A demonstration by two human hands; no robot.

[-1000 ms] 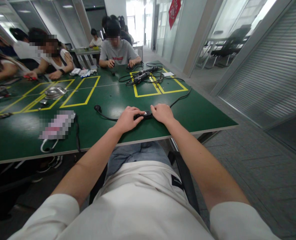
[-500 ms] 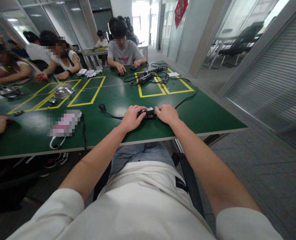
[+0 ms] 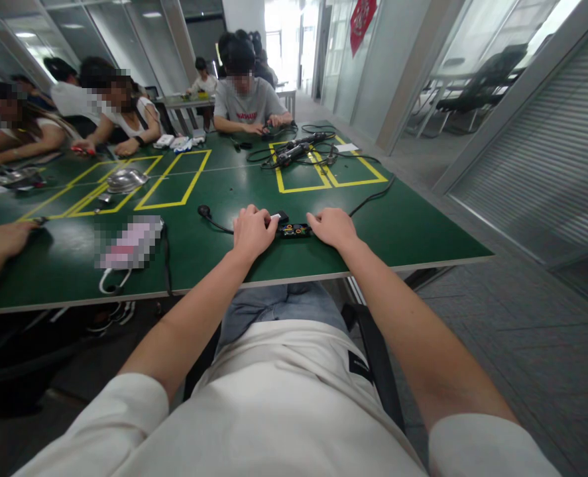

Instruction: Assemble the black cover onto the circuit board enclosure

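On the green table [image 3: 423, 238] before me lies a small black electrical housing [image 3: 295, 230] with coloured parts exposed inside. My right hand [image 3: 332, 226] pinches its right end. A separate black cover [image 3: 282, 216], with a pale patch on it, sticks out from the fingers of my left hand [image 3: 254, 230]; most of it is hidden. A cable runs left from behind my left hand to a round black plug [image 3: 203, 211]. Another black cable [image 3: 370, 199] leads away to the right of my right hand.
Tangled cables and black rod-shaped devices [image 3: 294, 154] lie within yellow tape outlines. Left of me are a pink pouch [image 3: 132, 244], a metal bowl-like part [image 3: 126, 180] and a neighbour's hand [image 3: 8, 240]. Across the table a person in grey [image 3: 248, 103] works.
My left hand has moved left with the black cover, uncovering the coloured parts in the housing. My right hand stays put. The neighbour's hand at left has moved up and right.
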